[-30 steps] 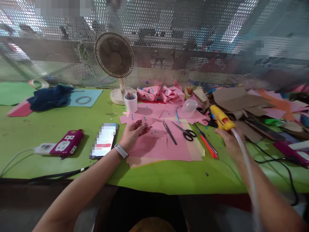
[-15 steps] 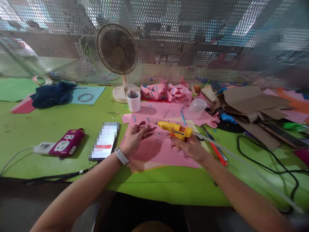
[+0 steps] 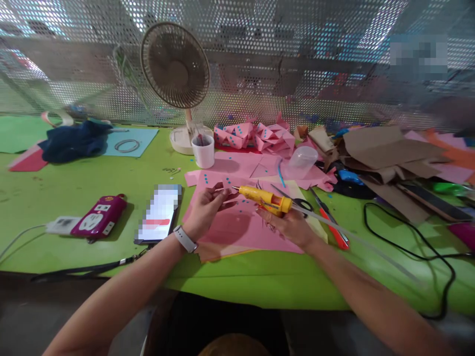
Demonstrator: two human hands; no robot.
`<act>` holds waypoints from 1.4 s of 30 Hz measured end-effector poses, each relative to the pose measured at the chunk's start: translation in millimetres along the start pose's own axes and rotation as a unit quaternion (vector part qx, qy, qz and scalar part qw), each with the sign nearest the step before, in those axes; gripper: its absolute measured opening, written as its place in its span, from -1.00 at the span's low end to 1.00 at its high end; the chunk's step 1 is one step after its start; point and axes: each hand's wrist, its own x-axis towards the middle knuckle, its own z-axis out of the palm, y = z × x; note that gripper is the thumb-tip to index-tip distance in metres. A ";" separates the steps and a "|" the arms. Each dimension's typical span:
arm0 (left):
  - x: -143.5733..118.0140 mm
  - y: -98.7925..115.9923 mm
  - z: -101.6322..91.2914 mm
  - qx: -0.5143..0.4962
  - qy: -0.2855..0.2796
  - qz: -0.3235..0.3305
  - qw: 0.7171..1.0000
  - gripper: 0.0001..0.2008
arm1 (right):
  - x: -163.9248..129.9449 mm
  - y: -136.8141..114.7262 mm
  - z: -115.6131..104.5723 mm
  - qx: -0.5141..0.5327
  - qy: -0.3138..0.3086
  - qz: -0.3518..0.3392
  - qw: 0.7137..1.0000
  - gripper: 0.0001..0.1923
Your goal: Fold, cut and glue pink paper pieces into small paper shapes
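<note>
My right hand (image 3: 291, 225) is wrapped around the yellow glue gun (image 3: 265, 199), holding it level with the nozzle pointing toward 9 o'clock. A long clear glue stick (image 3: 356, 241) trails out of the gun's back toward 4 o'clock. My left hand (image 3: 206, 210) pinches a small pink paper piece (image 3: 222, 190) between its fingertips, right at the nozzle tip; I cannot tell whether tip and paper touch. Both hands hover over the pink sheet (image 3: 241, 230) lying on the green table (image 3: 92, 183).

At 9 o'clock from my left hand lies a phone (image 3: 159, 213), and farther out that way a magenta power strip (image 3: 97, 222). At 12 o'clock stand a white cup (image 3: 203, 151) and a fan (image 3: 174, 66), with a heap of folded pink paper (image 3: 256, 136) beside them. Scissors (image 3: 302, 203) and an orange cutter (image 3: 332, 227) lie just past the gun at 3 o'clock.
</note>
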 end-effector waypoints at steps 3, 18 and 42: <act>-0.8 0.7 0.7 0.009 -0.002 -0.002 1.000 -0.76 | -0.4 -1.1 0.8 -0.027 0.004 -0.036 0.999 -0.61; -3.3 1.5 3.2 0.024 -0.005 -0.005 1.000 -0.77 | 6.8 19.7 -6.9 -0.254 0.074 -0.256 0.930 -0.71; -5.7 3.3 5.2 0.041 -0.022 0.006 0.999 -0.75 | 10.4 28.5 -9.7 -0.277 0.055 -0.373 0.884 -0.66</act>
